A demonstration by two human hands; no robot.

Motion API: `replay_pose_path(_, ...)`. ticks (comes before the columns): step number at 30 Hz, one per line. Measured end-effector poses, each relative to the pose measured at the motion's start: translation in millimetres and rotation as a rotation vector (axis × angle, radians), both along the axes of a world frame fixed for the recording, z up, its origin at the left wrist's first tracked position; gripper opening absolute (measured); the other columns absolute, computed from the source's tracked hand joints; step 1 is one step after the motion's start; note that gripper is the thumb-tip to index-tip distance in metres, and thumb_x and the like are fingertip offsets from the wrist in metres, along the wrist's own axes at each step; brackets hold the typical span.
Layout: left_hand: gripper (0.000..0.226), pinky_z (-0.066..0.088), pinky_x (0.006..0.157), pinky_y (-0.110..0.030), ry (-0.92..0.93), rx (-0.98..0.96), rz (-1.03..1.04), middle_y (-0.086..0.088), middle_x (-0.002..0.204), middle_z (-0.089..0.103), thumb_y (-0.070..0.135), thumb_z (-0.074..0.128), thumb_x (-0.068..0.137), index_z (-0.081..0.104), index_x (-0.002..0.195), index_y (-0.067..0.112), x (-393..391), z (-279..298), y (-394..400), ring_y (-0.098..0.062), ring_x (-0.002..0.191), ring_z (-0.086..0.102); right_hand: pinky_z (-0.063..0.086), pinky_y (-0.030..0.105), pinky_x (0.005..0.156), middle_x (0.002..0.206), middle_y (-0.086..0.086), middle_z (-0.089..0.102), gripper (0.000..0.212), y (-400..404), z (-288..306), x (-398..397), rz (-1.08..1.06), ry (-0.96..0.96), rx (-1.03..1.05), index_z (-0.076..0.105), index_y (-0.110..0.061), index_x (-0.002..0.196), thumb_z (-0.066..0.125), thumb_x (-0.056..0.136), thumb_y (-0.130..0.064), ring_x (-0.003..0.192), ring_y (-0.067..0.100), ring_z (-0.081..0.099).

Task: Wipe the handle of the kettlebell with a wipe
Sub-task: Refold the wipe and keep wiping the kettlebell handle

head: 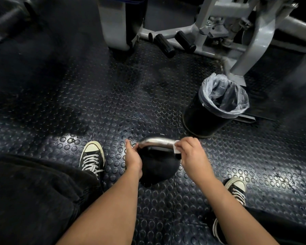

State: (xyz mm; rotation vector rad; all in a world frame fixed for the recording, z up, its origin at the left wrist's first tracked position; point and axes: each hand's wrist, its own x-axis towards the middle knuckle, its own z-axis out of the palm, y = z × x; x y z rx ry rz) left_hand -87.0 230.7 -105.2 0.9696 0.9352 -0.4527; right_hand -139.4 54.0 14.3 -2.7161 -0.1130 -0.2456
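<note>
The studded rubber floor [166,94] took up most of the view, with a grey exercise machine [237,41] standing at its far edge. Nearer, to the right, a black bin [207,117] with a clear liner stood well apart from the work.

The kettlebell [157,168] sat on the floor between the person's 2 shoes [91,156], its black body low and its bright metal handle [155,140] arching across the top.

The left hand [133,159] was curled against the left end of the handle, thumb raised, and seemed to be steadying the weight. The right hand [191,152] pinched a small white wipe [177,147] against the right end of the handle, fingers folded over it.

The step in hand looked like the wiping stroke itself. To do it well, the person would need to wrap the wipe right around the bar rather than dab the top, then draw it along the full arch toward the left end. The left hand would have to shift off its spot so that patch was covered too. Firm bracing mattered, since the round body could roll.
</note>
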Motion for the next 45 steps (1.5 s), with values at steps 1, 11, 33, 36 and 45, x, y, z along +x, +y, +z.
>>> replay_pose_path(1,0.1,0.048,0.104,-0.059,0.0,0.005,0.001,-0.011,0.117,0.074,0.1,0.038,0.053,0.077,0.113,0.03,-1,0,-1,-0.035,0.111,0.067,0.047,0.028,0.087,0.1,0.01,0.064,0.018,-3,-2,-1,-0.034,-0.018,0.008,0.072,0.002,0.102,0.068,0.086,0.007,0.093,0.027,0.057)
replay_pose_path(11,0.098,0.051,0.099,-0.06,0.011,0.028,-0.006,-0.009,0.113,0.076,0.103,0.037,0.051,0.08,0.105,0.034,1,-14,1,-0.035,0.108,0.069,0.055,0.039,0.081,0.103,0.013,0.063,0.021,1,-16,-6,-0.06,-0.098,-0.023,0.069,0.004,0.108,0.069,0.087,0.005,0.096,0.028,0.057)
replay_pose_path(33,0.098,0.051,0.101,-0.058,0.006,0.006,-0.009,-0.01,0.119,0.074,0.103,0.038,0.052,0.08,0.106,0.033,4,-25,1,-0.034,0.112,0.068,0.049,0.033,0.087,0.104,0.012,0.065,0.024,6,-20,3,-0.065,-0.161,-0.02,0.07,0.003,0.107,0.067,0.084,0.011,0.097,0.025,0.052)
replay_pose_path(36,0.099,0.05,0.101,-0.06,0.011,-0.006,-0.005,-0.01,0.118,0.075,0.103,0.04,0.05,0.08,0.107,0.033,3,-25,0,-0.035,0.112,0.068,0.048,0.031,0.089,0.106,0.011,0.065,0.025,10,-22,-2,0.012,-0.139,-0.036,0.07,0.003,0.108,0.068,0.085,0.01,0.099,0.024,0.053)
replay_pose_path(45,0.099,0.051,0.1,-0.062,0.007,-0.015,-0.003,-0.011,0.113,0.076,0.101,0.039,0.051,0.078,0.11,0.03,3,-16,-1,-0.036,0.107,0.07,0.051,0.033,0.081,0.101,0.012,0.063,0.023,16,-28,-7,0.017,-0.176,-0.038,0.07,0.006,0.106,0.072,0.083,0.008,0.094,0.026,0.054)
